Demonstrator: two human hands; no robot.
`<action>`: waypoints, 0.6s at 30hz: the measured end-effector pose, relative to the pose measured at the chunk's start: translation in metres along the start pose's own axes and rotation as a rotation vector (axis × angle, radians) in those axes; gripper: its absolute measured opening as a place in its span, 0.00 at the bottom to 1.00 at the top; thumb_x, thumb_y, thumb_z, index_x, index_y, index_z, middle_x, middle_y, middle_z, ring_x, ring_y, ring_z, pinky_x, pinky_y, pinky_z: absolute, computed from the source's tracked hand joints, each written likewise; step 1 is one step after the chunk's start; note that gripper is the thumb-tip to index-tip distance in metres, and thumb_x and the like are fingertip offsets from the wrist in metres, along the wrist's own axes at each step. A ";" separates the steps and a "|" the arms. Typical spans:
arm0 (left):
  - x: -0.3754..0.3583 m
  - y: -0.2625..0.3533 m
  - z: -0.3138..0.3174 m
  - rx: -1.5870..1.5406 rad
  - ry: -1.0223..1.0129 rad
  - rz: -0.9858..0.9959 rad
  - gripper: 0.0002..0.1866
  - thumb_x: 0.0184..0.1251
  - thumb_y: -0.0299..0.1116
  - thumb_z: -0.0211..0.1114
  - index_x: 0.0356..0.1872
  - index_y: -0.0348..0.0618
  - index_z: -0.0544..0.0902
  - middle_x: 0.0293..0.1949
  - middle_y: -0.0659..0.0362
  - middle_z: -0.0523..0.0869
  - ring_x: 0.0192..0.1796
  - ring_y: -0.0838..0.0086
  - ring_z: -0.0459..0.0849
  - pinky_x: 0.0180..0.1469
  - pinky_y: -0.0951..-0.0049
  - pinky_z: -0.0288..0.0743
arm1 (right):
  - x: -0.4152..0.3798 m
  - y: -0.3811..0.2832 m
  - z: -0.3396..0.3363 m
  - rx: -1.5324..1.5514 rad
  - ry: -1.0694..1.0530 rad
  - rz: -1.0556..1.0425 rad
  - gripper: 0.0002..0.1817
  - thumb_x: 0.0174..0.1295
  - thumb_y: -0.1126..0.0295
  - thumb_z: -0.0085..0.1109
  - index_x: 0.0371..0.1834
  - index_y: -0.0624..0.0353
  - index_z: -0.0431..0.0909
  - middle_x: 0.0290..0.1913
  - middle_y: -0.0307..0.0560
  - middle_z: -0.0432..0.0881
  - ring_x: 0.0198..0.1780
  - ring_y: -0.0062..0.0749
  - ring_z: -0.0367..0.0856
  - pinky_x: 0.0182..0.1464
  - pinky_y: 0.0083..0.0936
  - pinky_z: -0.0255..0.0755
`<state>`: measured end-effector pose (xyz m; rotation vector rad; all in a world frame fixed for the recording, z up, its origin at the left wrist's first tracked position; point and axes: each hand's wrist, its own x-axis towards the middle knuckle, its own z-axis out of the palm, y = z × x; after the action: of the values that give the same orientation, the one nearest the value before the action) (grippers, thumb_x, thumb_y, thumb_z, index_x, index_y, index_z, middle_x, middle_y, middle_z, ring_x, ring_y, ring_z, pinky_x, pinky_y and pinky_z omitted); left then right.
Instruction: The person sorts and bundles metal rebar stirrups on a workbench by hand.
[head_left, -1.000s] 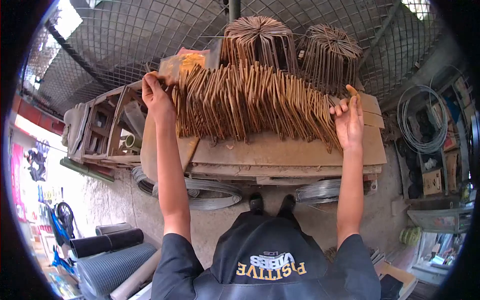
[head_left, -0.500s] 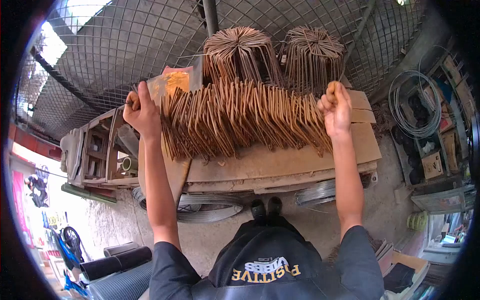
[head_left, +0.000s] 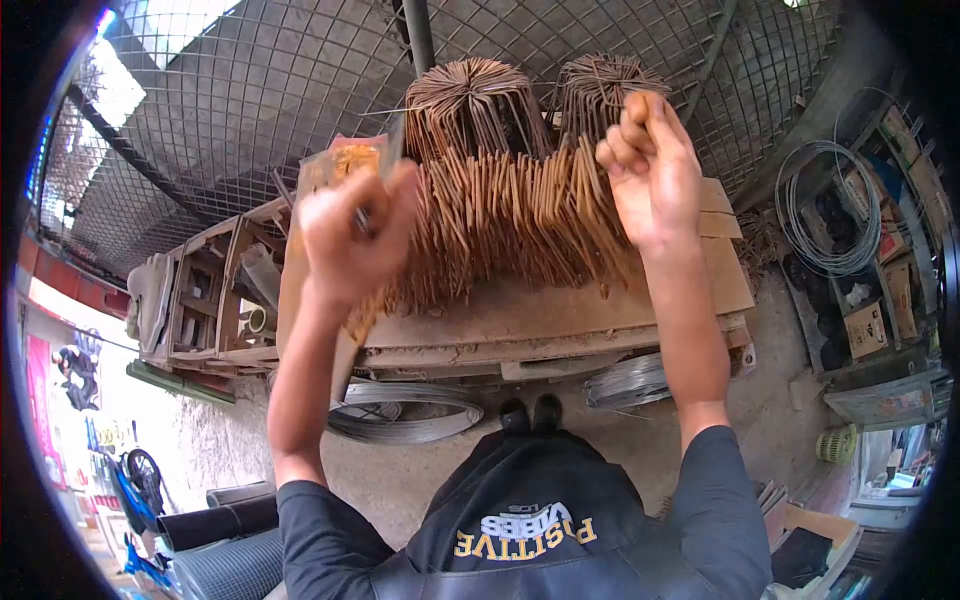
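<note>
A long row of bent rusty rods lies on the cardboard-covered bench. My left hand is raised over the row's left end, smeared by motion, its fingers curled; whether something is in them cannot be made out. Over the right end, my right hand is held up with fingers and thumb pressed together; anything between them is too small to make out. Behind the row stand two round bundles of bent rods, the left bundle and the right bundle. An orange packet lies at the back left.
Wire mesh rises behind the bench. Wire coils lie below its front edge, one at the left and one at the right. Wooden shelving stands left. Another wire coil hangs at the right. A person is at the far left.
My left hand has moved right and nearer the camera. My right hand has moved up and slightly left. The rods at the row's ends have shifted inward, and the row looks shorter.
</note>
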<state>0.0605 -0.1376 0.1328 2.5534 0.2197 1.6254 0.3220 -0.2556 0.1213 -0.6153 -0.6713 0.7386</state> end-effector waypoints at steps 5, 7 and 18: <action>-0.033 0.057 0.031 -0.240 -0.305 0.097 0.19 0.68 0.23 0.73 0.22 0.45 0.71 0.14 0.58 0.73 0.13 0.68 0.75 0.17 0.63 0.68 | -0.056 0.017 -0.019 -0.012 0.107 -0.037 0.16 0.86 0.57 0.45 0.42 0.55 0.75 0.24 0.27 0.57 0.25 0.17 0.55 0.35 0.20 0.60; -0.045 0.065 0.053 -0.313 -0.308 0.083 0.18 0.67 0.23 0.73 0.23 0.44 0.71 0.14 0.56 0.72 0.13 0.63 0.75 0.17 0.62 0.68 | -0.080 0.032 -0.028 -0.005 0.106 -0.021 0.17 0.86 0.57 0.45 0.41 0.56 0.74 0.24 0.28 0.58 0.26 0.17 0.53 0.35 0.20 0.58; 0.008 0.042 0.093 -0.143 0.138 -0.107 0.18 0.72 0.25 0.70 0.21 0.42 0.75 0.14 0.65 0.76 0.16 0.88 0.72 0.17 0.78 0.60 | -0.103 0.033 -0.057 0.078 0.095 -0.120 0.18 0.86 0.56 0.44 0.40 0.55 0.73 0.27 0.30 0.58 0.30 0.19 0.57 0.44 0.26 0.63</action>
<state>0.1509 -0.1782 0.1073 2.2883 0.2388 1.7118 0.2933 -0.3297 0.0287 -0.5309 -0.5840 0.6175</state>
